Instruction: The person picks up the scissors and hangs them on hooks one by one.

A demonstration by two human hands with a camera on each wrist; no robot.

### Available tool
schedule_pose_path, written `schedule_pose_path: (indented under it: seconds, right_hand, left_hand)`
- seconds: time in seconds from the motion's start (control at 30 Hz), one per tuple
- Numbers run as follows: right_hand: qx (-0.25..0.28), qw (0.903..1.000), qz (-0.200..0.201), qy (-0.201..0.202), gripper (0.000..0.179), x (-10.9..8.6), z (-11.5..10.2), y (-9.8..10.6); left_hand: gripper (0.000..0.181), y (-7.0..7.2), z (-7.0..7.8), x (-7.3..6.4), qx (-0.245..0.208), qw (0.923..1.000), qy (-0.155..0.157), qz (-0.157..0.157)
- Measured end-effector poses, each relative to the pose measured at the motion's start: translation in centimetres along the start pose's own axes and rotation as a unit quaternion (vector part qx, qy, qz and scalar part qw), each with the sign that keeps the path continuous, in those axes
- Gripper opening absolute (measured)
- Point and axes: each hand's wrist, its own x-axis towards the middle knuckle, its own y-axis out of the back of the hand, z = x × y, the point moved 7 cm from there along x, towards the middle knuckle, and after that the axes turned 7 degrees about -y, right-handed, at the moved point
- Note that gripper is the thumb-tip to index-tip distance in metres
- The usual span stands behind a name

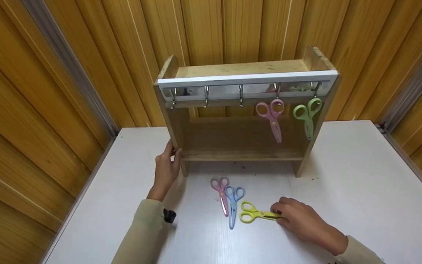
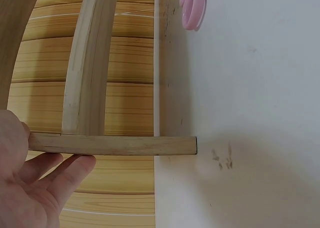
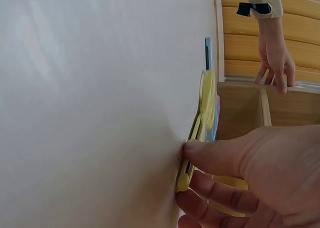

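My left hand [image 1: 165, 169] grips the left side panel of a wooden rack [image 1: 244, 137], its thumb on one side and fingers on the other. In the left wrist view, that panel [image 2: 125, 145] lies between the thumb and fingers. With thumb and fingers, my right hand [image 1: 302, 218] pinches yellow scissors [image 1: 258, 213] by the blade end. Their handles point left, close to blue scissors [image 1: 233, 206] on the table. Pink scissors [image 1: 221, 194] lie against the blue pair. From the rack's hooks hang another pink pair of scissors [image 1: 273, 121] and green scissors [image 1: 308, 121].
Several metal hooks [image 1: 241, 96] line the white-edged rail [image 1: 247, 78] across the rack's front; those at left and middle carry nothing. The rack stands toward the back of a white table [image 1: 97, 205]. Wood-patterned walls [image 1: 205, 33] enclose the back and sides.
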Motion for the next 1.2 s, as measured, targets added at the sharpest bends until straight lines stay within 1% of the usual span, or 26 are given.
schedule_pose_path:
  seconds: [0.13,0.23,0.5,0.73,0.93,1.07,1.2]
  right_hand:
    - [0.005,0.9998,-0.006,-0.016,0.017,0.0,0.6,0.0]
    - [0.009,0.9998,-0.008,-0.016,0.017,0.0,0.7,0.1]
    - [0.013,0.9995,-0.016,-0.025,0.018,0.1,0.8,0.1]
    - [0.016,0.9993,-0.021,-0.027,0.017,0.2,0.9,0.1]
    - [0.038,0.9981,-0.038,-0.030,0.017,0.4,0.8,0.4]
    - [0.055,0.9969,-0.054,-0.014,0.018,0.7,0.5,0.8]
    - [0.064,0.9965,-0.041,0.032,0.020,0.9,0.0,1.5]
  left_hand:
    - [0.048,0.0,-0.1,-0.1,-0.001,0.9999,0.013,-0.004]
    - [0.049,-0.1,-0.2,-0.1,-0.004,0.9997,0.023,-0.007]
    - [0.049,-0.2,-0.2,-0.1,-0.007,0.9993,0.034,-0.012]
    - [0.051,-0.1,-0.1,-0.1,-0.016,0.9995,0.024,-0.009]
    - [0.050,-0.2,-0.1,0.0,-0.018,0.9996,0.019,-0.008]
    - [0.050,-0.1,-0.1,0.0,-0.018,0.9997,0.018,-0.006]
    - [0.048,-0.1,0.0,0.0,-0.011,0.9999,0.008,-0.002]
